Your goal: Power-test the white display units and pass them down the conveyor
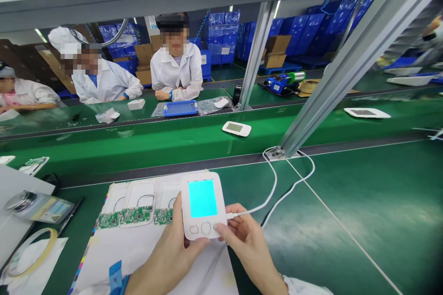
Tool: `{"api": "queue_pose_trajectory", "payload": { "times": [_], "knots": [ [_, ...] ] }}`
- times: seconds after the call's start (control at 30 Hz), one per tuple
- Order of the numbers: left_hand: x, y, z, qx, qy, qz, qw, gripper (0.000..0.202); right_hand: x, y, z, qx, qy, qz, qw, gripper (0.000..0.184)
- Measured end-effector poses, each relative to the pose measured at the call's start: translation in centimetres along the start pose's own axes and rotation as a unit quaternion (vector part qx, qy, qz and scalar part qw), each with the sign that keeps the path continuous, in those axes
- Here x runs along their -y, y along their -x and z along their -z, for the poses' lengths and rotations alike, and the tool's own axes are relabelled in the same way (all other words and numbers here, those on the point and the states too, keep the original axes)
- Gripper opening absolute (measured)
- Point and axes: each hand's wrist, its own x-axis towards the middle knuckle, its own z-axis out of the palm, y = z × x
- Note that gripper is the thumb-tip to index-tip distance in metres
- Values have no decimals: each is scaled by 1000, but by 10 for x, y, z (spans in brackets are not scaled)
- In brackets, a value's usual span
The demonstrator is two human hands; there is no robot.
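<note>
A white electronic device (pixel 203 230) with a lit blue screen and a row of three outlined buttons is held up at the middle of the view. My left hand (pixel 176 244) is closed round its left side and lower corner, thumb along the bottom edge. On the right, my right hand (pixel 247 242) pinches the lower corner, its thumb at the rightmost button and the other fingers partly hidden behind. A white cable (pixel 254 208) plugs into the device's right side. Behind and left, several open white casings with green circuit boards (pixel 137 215) lie on a white sheet (pixel 128 253).
A green conveyor belt (pixel 166 140) crosses beyond my bench, carrying a white device (pixel 236 128). A metal post (pixel 332 73) rises on the right. Tape roll (pixel 48 251) and a clear, metal-lidded container (pixel 41 207) lie left. Co-workers (pixel 176 69) sit opposite near a blue tray (pixel 180 108).
</note>
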Motion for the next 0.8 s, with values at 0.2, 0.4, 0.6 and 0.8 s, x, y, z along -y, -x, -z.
{"api": "queue_pose_trajectory", "payload": {
  "times": [0.2,0.4,0.6,0.8],
  "knots": [
    [-3,0,2,10,-15,-5,1000,97,-1,0,2,8,5,-3,1000,38],
    [-4,0,1,10,-38,3,999,97,-2,0,2,11,1,4,1000,37],
    [-5,1,1,4,-58,8,998,96,0,0,0,7,2,3,1000,36],
    [-5,1,1,3,-59,7,998,96,1,0,0,10,11,7,1000,36]
  ]
}}
